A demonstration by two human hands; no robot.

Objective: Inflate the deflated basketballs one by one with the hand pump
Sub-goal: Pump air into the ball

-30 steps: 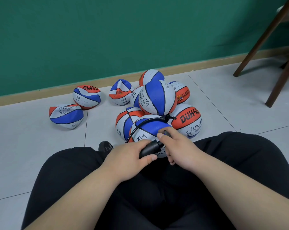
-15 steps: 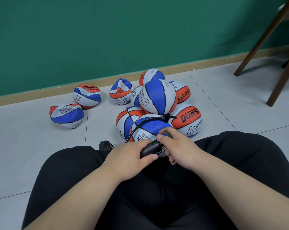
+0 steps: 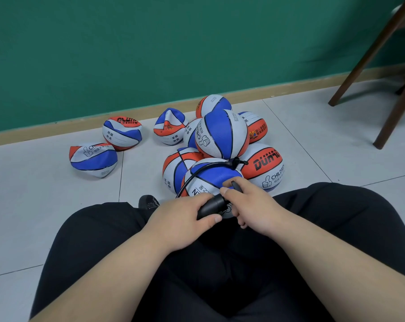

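A black hand pump (image 3: 210, 206) lies across my lap between both hands. My left hand (image 3: 183, 219) is closed around its barrel. My right hand (image 3: 250, 205) grips the pump's handle end. A thin black hose (image 3: 204, 169) arcs from the pump over a red, white and blue basketball (image 3: 210, 180) held just beyond my knees and ends at a black fitting (image 3: 236, 161) on top of it. Behind that ball lies a pile of several like balls, with a round one (image 3: 221, 134) on top. Three crumpled flat balls (image 3: 93, 159) (image 3: 122, 133) (image 3: 170, 126) lie to the left.
I sit on a grey tiled floor (image 3: 46, 201) facing a green wall (image 3: 150, 43) with a wooden skirting. Dark wooden chair legs (image 3: 368, 56) stand at the right. My black-trousered legs fill the lower view, and a black shoe tip (image 3: 148, 202) shows between them.
Both hands stay on the pump almost in place; the right hand has shifted very slightly. The balls have not moved.
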